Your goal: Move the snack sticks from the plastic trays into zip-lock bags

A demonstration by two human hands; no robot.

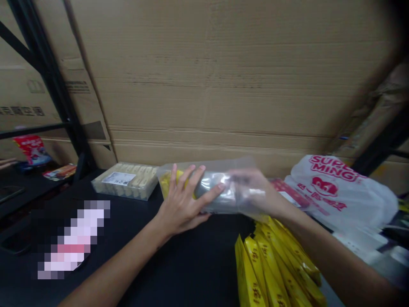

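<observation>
The left hand (183, 202) grasps a clear plastic bag (230, 205), its fingers spread across the near side and its thumb low by the bottom edge; the right hand (251, 185) is at the bag's right end, blurred and seen through the plastic, so whether it is clenched or loose cannot be told. The bag lies sideways above the black table (198, 264), between the two hands and in front of the cardboard wall (207, 85); something yellow (166, 183) shows inside its left end, and a silvery, shiny part (211, 181) shows in its middle.

Below the right forearm, a bunch of yellow packets (268, 264) with dark lettering stands close together on the table; to the left of the bag sits a clear box of pale pieces (137, 181) with a white label on top. To the right lie a red package (289, 192), partly hidden by the right arm, and a white carrier bag (338, 192) with red print.

At the far left, past a black metal frame (60, 85), are a red packet (32, 149) and a flat, colorful package (60, 172); another person's fingers (6, 163) show at the edge; a pixelated pink and white item (75, 238) lies nearer on the table.
</observation>
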